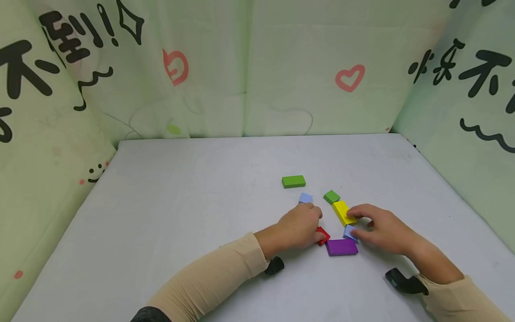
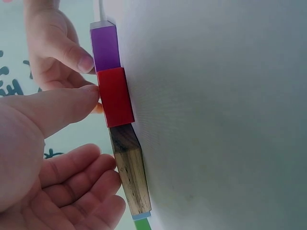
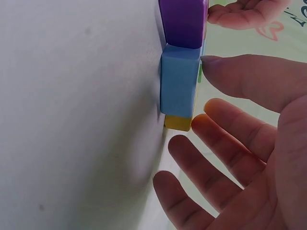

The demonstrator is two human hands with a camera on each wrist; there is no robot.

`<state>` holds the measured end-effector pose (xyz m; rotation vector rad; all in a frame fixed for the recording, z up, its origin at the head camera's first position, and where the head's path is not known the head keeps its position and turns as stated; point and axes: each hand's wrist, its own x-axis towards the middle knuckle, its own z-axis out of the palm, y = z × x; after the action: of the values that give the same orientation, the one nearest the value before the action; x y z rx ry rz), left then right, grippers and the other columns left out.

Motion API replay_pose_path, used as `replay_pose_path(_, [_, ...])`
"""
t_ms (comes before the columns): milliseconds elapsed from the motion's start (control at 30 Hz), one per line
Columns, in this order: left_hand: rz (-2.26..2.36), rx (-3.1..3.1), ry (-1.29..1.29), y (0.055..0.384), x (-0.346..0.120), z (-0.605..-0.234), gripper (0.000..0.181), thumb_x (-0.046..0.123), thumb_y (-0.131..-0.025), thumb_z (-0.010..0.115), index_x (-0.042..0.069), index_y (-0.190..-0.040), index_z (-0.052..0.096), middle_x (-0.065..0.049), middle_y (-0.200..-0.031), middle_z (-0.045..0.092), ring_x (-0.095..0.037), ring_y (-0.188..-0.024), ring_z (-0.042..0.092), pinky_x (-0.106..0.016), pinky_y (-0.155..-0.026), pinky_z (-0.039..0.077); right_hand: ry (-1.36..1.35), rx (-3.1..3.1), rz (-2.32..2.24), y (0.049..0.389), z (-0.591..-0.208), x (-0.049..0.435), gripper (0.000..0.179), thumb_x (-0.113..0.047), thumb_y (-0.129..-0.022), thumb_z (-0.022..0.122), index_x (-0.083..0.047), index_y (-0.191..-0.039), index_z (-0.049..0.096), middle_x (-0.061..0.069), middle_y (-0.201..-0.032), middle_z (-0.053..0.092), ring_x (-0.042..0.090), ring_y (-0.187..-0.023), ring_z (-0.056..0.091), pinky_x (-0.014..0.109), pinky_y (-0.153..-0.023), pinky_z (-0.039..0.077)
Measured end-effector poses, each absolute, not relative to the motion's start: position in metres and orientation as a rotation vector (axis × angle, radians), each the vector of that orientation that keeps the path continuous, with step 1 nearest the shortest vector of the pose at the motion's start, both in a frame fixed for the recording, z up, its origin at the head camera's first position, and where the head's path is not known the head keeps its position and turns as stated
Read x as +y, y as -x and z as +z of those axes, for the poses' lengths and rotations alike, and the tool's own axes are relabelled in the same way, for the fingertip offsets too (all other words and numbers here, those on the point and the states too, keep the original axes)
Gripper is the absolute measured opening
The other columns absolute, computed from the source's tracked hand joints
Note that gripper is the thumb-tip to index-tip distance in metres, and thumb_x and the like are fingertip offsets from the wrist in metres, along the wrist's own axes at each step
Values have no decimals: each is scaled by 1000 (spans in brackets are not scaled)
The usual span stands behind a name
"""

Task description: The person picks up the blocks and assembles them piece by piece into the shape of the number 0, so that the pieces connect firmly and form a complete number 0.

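Observation:
Coloured blocks lie end to end in an angled outline on the table. My left hand [image 1: 298, 226] has its thumb at the edge of the red block [image 2: 115, 96], with its loosely bent fingers beside a brown wood-grain block [image 2: 132, 177]. That brown block is hidden under the hand in the head view. My right hand [image 1: 385, 229] touches the light blue block [image 3: 180, 81] with its thumb, and its spread fingers reach over the yellow block [image 1: 342, 212]. The purple block [image 1: 342, 247] lies between the red and light blue ones, at the near side.
Beyond the left hand is another light blue block [image 1: 306, 197]. A small green block [image 1: 331, 197] stands at the yellow one's far end, and a longer green block [image 1: 293, 181] lies farther back. Printed cloth walls [image 1: 281, 89] surround the white table [image 1: 181, 192].

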<state>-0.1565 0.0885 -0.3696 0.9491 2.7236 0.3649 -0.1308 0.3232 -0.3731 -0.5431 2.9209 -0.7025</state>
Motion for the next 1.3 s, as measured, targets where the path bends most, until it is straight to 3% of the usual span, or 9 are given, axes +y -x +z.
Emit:
replay_pose_path(533, [383,2710,-969,159,88,-368,42,36,-92,73,11,-125,64,4,-93,57,-6,-79,49,-14,-63,41,561,2911,-730,131,-375,326,41,-14,-86,78,-2,-122,64,14,-123,64,32,-107,62,44,-84,56])
replay_pose_path(967, [581,2622,-851,169,88,-367,43,29,-91,75,10,-128,63,9,-87,62,-4,-83,53,-16,-77,47,551,2899,-730,130,-375,326,41,-15,-86,78,-2,-123,65,16,-126,62,32,-109,62,44,-84,55])
replay_pose_path(1300, [658,2650,-811,183,78,-358,45,32,-92,75,10,-130,63,5,-108,64,-5,-89,54,-16,-79,47,555,2898,-733,130,-375,326,41,-15,-86,78,-2,-122,65,17,-127,61,33,-109,62,45,-85,55])
